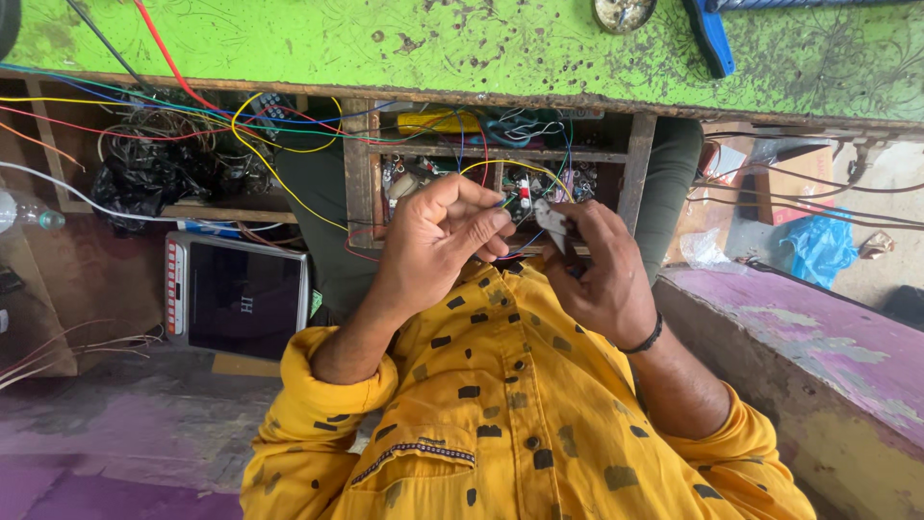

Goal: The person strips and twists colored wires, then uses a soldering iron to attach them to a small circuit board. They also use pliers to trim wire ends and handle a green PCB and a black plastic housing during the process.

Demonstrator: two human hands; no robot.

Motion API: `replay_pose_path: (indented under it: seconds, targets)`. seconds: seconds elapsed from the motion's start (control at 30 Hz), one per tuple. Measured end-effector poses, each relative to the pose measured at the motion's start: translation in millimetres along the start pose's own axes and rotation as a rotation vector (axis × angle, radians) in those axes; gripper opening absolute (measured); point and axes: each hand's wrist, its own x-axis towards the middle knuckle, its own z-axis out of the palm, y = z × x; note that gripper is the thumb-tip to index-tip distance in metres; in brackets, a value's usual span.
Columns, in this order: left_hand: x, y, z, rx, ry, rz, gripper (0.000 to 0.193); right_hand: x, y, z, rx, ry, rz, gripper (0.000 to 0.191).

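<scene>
Both hands are raised close together in front of my chest, above my yellow spotted shirt (510, 414). My left hand (438, 241) pinches thin coloured wires (508, 200) between thumb and fingertips. My right hand (597, 274), with a black band at the wrist, grips a small pale grey piece (551, 223) that sticks up from the fingers right beside the wire ends. The wires run up to a small cluttered circuit assembly (525, 188) on the wooden shelf behind the hands. What the grey piece is cannot be made out.
A stained green tabletop (481, 48) spans the top, with a blue tool (707, 34) and a round metal object (624, 12) on it. Tangled wires (164, 154) fill the shelf below. A silver box with a dark panel (236, 299), a plastic bottle (24, 214), a blue bag (818, 246) and a purple ledge (818, 337) surround me.
</scene>
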Motion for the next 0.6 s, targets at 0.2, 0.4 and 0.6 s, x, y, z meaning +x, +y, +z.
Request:
replay_pose_path:
  seconds: [0.2, 0.4, 0.6]
  targets:
    - [-2.9, 0.5, 4.7, 0.134, -0.018, 0.093, 0.015, 4.2, -8.2, -2.4, -0.203, -0.037, -0.033, 0.053]
    - [-2.4, 3.2, 4.7, 0.170, -0.020, 0.100, 0.012, 5.1, -10.8, -4.2, -0.211, -0.037, -0.016, 0.055]
    - [-3.4, 8.2, 6.0, 0.308, -0.007, 0.128, 0.008, 4.9, -9.2, -5.4, -0.202, -0.067, -0.055, 0.050]
